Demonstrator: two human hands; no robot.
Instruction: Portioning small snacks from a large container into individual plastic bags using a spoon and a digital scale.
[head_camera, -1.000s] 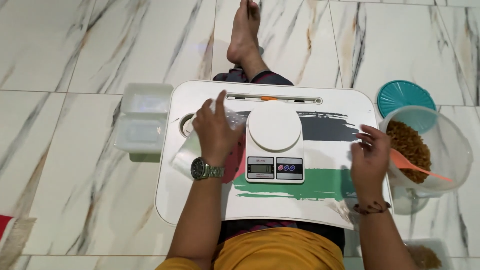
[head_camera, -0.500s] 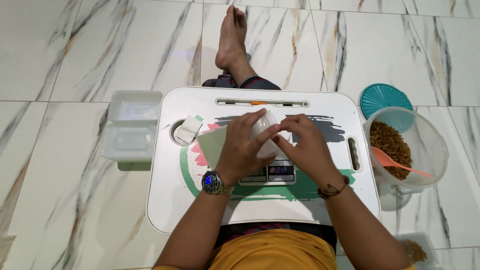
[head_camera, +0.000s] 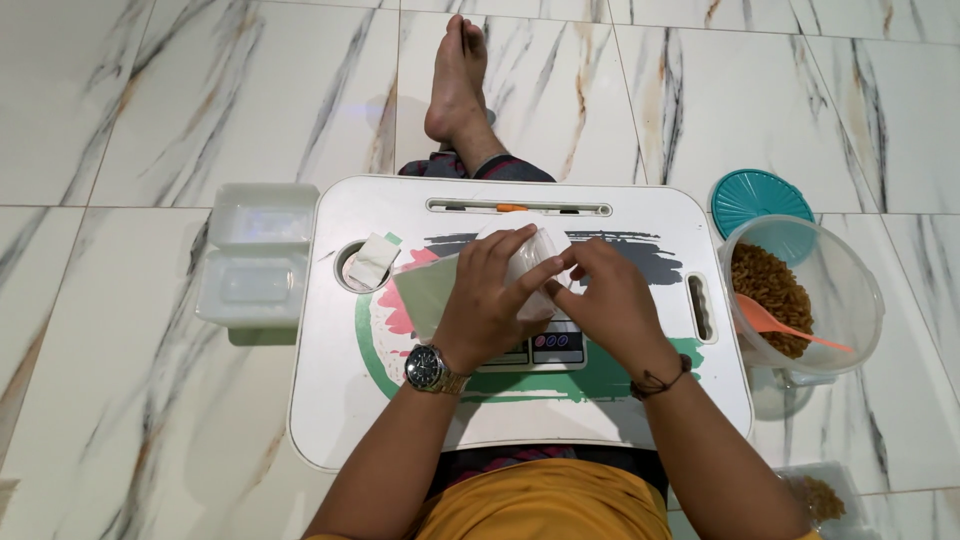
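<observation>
Clear plastic container (head_camera: 530, 262), small, see-through w/ whitish rim, held over the white kitchen scale (head_camera: 545, 345) mid-tabletop, tilted a bit. Mostly hidden by both hands; contents can't tell. Pale green lid/flap (head_camera: 425, 292) sticks out on its left side, lying slanted. Scale: white, flat, dark display panel at near edge, partly covered, sits on tabletop centre.

Teal lid (head_camera: 760, 198) beside a pasta-filled clear tub (head_camera: 840, 290); stacked lidded boxes (head_camera: 255, 255) opposite.
</observation>
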